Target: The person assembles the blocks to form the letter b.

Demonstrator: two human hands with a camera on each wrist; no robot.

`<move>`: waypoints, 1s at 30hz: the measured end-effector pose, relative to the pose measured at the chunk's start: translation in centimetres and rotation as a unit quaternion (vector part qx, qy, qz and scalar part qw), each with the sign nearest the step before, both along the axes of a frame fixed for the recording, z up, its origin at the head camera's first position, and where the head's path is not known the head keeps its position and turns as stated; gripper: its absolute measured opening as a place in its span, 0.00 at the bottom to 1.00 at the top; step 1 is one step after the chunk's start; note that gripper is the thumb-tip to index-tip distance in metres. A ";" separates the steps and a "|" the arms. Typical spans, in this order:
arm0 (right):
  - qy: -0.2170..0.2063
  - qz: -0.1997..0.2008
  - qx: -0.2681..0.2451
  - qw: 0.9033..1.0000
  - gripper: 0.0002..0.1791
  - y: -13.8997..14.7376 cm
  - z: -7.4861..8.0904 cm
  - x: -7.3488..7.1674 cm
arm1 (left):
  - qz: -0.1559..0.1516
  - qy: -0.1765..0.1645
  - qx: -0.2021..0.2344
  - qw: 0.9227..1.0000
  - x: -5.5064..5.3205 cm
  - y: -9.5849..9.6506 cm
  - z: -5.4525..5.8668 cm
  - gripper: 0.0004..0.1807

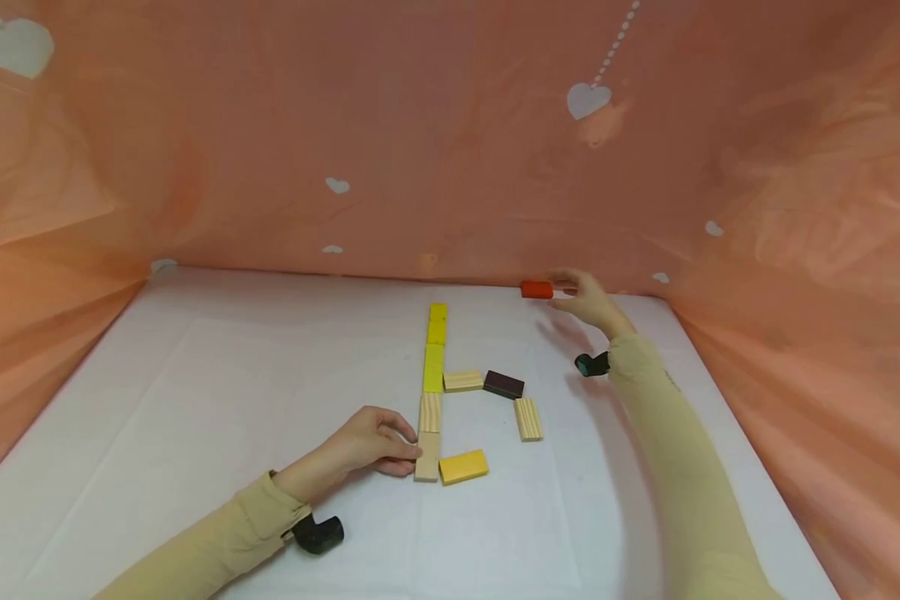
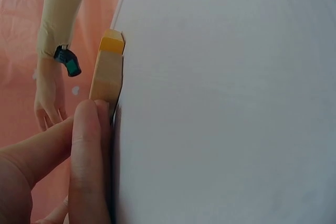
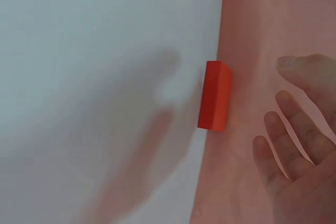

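Note:
My left hand point(image 1: 367, 442) rests at the left side of a plain wooden block point(image 1: 427, 460), fingertips touching it. That block is the near end of a straight column with a striped wooden block point(image 1: 430, 412) and several yellow blocks point(image 1: 433, 367) beyond it. In the left wrist view the fingers point(image 2: 86, 145) partly cover the plain block point(image 2: 107, 74). By the back edge lies a red block point(image 1: 536, 289). My right hand point(image 1: 588, 302) is just right of it, thumb and fingers spread; the right wrist view shows a gap between hand and red block point(image 3: 214, 96).
Right of the column, a light wooden block point(image 1: 462, 382), a dark brown block point(image 1: 504, 384) and another striped block point(image 1: 528, 419) form a curve. An orange-yellow block point(image 1: 463, 467) touches the column's near end. A pink cloth point(image 1: 450, 167) rises behind the white table point(image 1: 270, 358).

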State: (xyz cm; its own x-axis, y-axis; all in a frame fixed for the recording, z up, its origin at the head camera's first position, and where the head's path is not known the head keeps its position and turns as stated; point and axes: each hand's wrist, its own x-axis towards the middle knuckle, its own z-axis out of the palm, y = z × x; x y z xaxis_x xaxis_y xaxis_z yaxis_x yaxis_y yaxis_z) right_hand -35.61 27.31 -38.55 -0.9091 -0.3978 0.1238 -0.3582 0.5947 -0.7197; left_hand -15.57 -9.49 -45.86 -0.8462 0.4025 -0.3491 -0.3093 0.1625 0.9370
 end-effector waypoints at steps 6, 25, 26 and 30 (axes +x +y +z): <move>-0.023 -0.036 0.035 0.998 0.28 -0.3 -0.8 -0.7 | 0.002 -0.006 0.006 1.000 0.0 0.1 -0.1 0.14; -0.030 -0.062 0.038 0.997 0.26 -2.0 -2.5 -2.2 | 0.004 -0.009 0.002 1.000 0.5 0.3 0.1 0.14; -0.030 -0.064 0.040 0.997 0.26 -2.1 -2.6 -2.3 | 0.003 -0.009 0.001 1.000 0.6 0.3 0.1 0.14; -0.036 -0.074 0.049 0.995 0.25 -2.0 -2.8 -2.4 | 0.002 -0.013 0.000 1.000 0.6 0.4 0.1 0.14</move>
